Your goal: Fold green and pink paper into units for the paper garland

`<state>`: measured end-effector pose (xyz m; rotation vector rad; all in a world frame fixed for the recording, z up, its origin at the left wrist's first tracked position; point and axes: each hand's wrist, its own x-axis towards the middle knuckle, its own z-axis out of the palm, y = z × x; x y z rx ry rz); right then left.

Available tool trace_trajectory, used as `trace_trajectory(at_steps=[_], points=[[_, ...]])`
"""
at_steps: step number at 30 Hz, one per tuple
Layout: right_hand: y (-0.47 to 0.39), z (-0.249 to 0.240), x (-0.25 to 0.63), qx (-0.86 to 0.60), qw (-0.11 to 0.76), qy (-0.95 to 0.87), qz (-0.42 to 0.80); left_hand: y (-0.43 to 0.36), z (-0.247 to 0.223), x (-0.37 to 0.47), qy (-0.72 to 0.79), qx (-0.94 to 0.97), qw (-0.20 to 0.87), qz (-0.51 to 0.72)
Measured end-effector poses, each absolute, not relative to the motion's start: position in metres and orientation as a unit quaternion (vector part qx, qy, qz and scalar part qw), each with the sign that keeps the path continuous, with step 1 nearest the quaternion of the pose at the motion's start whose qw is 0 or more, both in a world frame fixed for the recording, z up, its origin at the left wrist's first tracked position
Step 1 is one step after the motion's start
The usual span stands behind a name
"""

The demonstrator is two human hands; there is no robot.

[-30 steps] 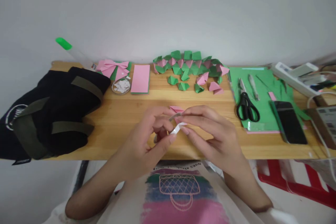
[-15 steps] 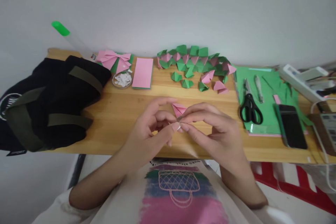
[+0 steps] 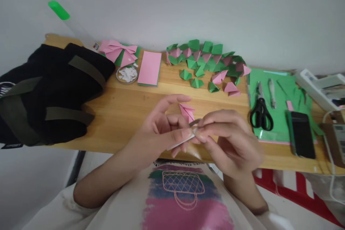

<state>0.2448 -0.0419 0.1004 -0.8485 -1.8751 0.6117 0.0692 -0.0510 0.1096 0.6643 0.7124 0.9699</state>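
Observation:
In the head view my left hand (image 3: 169,129) pinches a narrow white strip (image 3: 178,144) between thumb and fingers, its index finger stretched out above. Fingertips of my right hand (image 3: 229,136) meet the strip's upper end and are pressed together there, somewhat blurred. A small dark sliver (image 3: 194,122) shows at the pinch; I cannot make out what it is. Just beyond the fingers is a folded pink paper piece (image 3: 187,112), partly covered by my hands. Further back stand joined green and pink folded paper pieces (image 3: 207,57), with several loose ones in front, such as a green one (image 3: 196,83).
On the left lie a black bag (image 3: 64,82), a pink paper bow (image 3: 120,52), a dish of white scraps (image 3: 128,74) and pink paper sheets (image 3: 150,68). To the right, green sheets (image 3: 280,122) carry black-handled scissors (image 3: 261,115) and a phone (image 3: 302,134). A white power strip (image 3: 312,86) sits behind.
The white strip now shows longer below my left thumb. Both hands have shifted slightly right in view, and the camera view has tilted a little.

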Motion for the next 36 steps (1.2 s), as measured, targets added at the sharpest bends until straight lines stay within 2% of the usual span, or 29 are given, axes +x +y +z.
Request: trace_trajectory(at_steps=[3,16,19,24,26,31,36], points=[[-0.045,0.101,0.247,-0.346,0.475,-0.778,0.221,-0.053,0.112,0.069,0.311,0.300,0.785,0.445],[-0.054,0.109,0.254,-0.325,0.458,-0.781,0.274,-0.059,0.111,0.065,0.268,0.279,0.826,0.411],[-0.051,0.113,0.253,-0.339,0.446,-0.769,0.310,-0.058,0.112,0.062,0.301,0.348,0.782,0.420],[-0.043,0.115,0.246,-0.404,0.426,-0.690,0.424,-0.059,0.110,0.055,0.410,0.565,0.586,0.410],[-0.042,0.114,0.244,-0.413,0.428,-0.669,0.445,-0.060,0.110,0.054,0.422,0.601,0.549,0.399],[-0.042,0.111,0.241,-0.419,0.431,-0.662,0.447,-0.062,0.110,0.058,0.429,0.589,0.546,0.414],[-0.045,0.112,0.241,-0.410,0.428,-0.720,0.360,-0.056,0.111,0.065,0.424,0.494,0.599,0.466]])
